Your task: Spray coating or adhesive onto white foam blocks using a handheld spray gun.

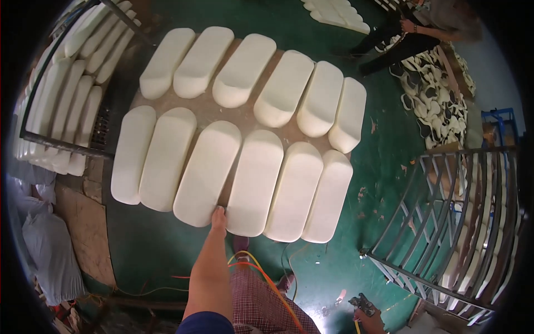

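Two rows of cream-white foam blocks, long with rounded ends, lie side by side on a brown board [214,111]. My left hand [219,216] is at the near end of a front-row foam block [208,172], touching its lower right corner beside the gap to the neighbouring foam block [256,183]. Its fingers are mostly hidden there. Low at the right, away from the blocks, my right hand [371,322] is closed around a dark metal spray gun [362,304]. A yellow hose [357,327] runs down by it.
Metal racks with more foam pieces stand left [61,142] and right [423,222]. Orange and yellow hoses [267,278] cross by my legs. Another person [439,28] is at the far right near a heap of foam scraps [436,94]. Grey sacks [53,250] lie at the left.
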The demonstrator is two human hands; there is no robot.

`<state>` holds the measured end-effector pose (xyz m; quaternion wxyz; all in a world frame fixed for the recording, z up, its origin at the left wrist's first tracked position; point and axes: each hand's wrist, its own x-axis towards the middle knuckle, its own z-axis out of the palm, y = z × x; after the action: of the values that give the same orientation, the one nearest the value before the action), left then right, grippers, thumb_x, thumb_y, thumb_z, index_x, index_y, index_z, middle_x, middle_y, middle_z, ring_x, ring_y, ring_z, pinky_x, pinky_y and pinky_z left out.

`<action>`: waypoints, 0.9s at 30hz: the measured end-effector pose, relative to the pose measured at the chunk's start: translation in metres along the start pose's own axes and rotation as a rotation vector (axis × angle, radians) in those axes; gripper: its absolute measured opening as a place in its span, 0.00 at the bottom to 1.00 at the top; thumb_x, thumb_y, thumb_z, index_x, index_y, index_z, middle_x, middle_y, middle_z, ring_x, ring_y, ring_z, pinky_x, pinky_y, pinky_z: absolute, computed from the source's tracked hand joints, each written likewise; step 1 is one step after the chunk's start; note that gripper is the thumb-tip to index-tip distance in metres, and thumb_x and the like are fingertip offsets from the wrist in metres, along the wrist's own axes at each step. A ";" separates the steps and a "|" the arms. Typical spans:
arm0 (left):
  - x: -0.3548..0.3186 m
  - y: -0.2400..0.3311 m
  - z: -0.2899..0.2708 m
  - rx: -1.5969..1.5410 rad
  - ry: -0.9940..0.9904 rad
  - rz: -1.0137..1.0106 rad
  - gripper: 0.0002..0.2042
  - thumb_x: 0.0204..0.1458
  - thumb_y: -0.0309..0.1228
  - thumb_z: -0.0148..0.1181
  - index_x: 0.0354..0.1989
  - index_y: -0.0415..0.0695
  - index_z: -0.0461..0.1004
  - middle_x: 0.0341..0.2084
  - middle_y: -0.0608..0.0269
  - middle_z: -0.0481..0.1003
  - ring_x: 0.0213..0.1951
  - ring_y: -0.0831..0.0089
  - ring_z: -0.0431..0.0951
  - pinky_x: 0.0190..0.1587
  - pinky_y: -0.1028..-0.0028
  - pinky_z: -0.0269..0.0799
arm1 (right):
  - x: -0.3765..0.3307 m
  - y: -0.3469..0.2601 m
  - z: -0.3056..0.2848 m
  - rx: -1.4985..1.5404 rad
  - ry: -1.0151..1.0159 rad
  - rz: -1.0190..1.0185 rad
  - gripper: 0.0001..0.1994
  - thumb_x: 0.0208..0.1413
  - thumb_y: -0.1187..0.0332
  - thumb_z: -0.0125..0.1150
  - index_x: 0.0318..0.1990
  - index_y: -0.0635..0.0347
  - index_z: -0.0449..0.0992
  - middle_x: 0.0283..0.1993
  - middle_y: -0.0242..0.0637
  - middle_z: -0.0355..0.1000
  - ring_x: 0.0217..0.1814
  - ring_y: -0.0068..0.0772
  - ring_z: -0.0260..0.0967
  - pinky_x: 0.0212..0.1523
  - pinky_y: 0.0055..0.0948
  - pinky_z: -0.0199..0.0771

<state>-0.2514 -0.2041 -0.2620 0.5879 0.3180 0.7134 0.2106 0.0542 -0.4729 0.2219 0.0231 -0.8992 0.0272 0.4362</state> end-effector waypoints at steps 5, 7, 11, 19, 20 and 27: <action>0.010 0.001 0.021 -0.007 -0.074 -0.297 0.26 0.56 0.49 0.45 0.45 0.34 0.71 0.41 0.55 0.74 0.46 0.64 0.70 0.49 0.68 0.65 | -0.001 -0.022 0.016 -0.124 -0.001 0.184 0.26 0.50 0.58 0.64 0.53 0.66 0.68 0.45 0.41 0.72 0.47 0.31 0.67 0.46 0.31 0.67; 0.015 -0.008 0.021 -0.278 -0.106 -0.409 0.24 0.56 0.47 0.49 0.50 0.37 0.70 0.45 0.57 0.73 0.49 0.66 0.70 0.49 0.69 0.65 | 0.036 0.040 0.018 -0.047 -0.084 0.132 0.25 0.51 0.60 0.63 0.53 0.66 0.68 0.45 0.40 0.72 0.45 0.30 0.67 0.44 0.30 0.67; 0.016 -0.015 0.021 -0.573 -0.058 -0.295 0.22 0.56 0.42 0.53 0.55 0.41 0.66 0.50 0.62 0.69 0.50 0.69 0.69 0.52 0.69 0.67 | 0.058 0.084 0.044 0.296 -0.157 -0.179 0.21 0.53 0.68 0.60 0.54 0.66 0.68 0.43 0.34 0.71 0.38 0.23 0.66 0.38 0.26 0.69; 0.015 -0.003 0.020 -0.642 0.001 -0.336 0.22 0.58 0.39 0.52 0.57 0.39 0.63 0.52 0.61 0.67 0.54 0.67 0.66 0.57 0.67 0.63 | 0.056 0.086 0.054 0.135 -0.109 -0.175 0.21 0.52 0.72 0.61 0.55 0.62 0.68 0.41 0.31 0.72 0.36 0.22 0.67 0.34 0.25 0.70; 0.021 -0.011 0.021 -0.632 0.006 -0.299 0.22 0.58 0.39 0.51 0.57 0.39 0.63 0.52 0.61 0.67 0.54 0.67 0.66 0.57 0.66 0.63 | 0.055 0.085 0.053 0.167 -0.099 -0.190 0.21 0.51 0.72 0.61 0.54 0.62 0.68 0.40 0.31 0.72 0.35 0.22 0.67 0.34 0.25 0.70; -0.004 0.025 0.045 -0.544 0.017 -0.363 0.20 0.59 0.38 0.48 0.55 0.38 0.64 0.52 0.60 0.67 0.54 0.67 0.66 0.57 0.66 0.62 | 0.045 0.095 0.040 0.338 -0.044 -0.261 0.19 0.50 0.74 0.60 0.50 0.66 0.69 0.31 0.31 0.72 0.28 0.21 0.70 0.32 0.25 0.74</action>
<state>-0.2025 -0.1920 -0.2524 0.6732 0.0149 0.6810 0.2878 0.0443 -0.5666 0.1606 0.2305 -0.8687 -0.0169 0.4381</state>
